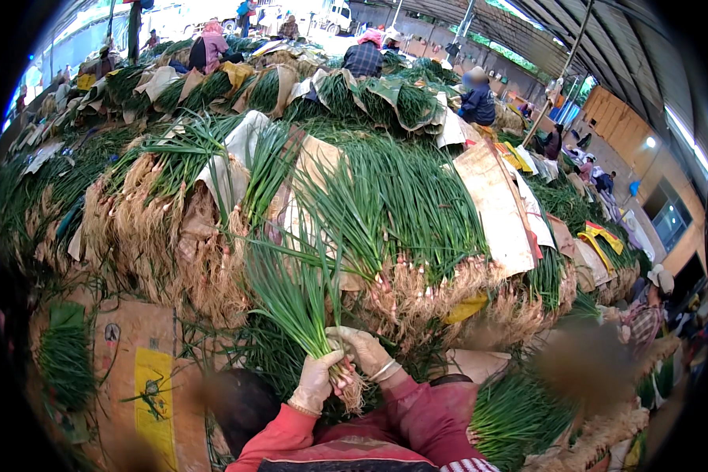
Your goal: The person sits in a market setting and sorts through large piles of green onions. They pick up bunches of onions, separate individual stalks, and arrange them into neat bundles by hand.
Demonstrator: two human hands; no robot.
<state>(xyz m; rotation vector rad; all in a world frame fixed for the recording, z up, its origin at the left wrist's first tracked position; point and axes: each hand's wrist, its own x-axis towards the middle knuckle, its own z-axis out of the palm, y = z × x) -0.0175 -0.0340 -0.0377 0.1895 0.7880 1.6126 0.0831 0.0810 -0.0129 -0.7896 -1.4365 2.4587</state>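
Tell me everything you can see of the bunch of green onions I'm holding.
The bunch has long, narrow green leaves, pinkish-white bulbs and stringy tan roots. It slants, leaves fanning up and leftward, roots at the lower end. Your left hand grips it near the bulbs; your right hand meets it from the right. No tie shows.

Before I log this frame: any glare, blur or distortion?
Head view: daylight blown out upper left, strip light glaring at right; roof bowed by fisheye, rim black; brownish smudges blur lower left and right; left hand, right hand and held leafy bunch fairly sharp.
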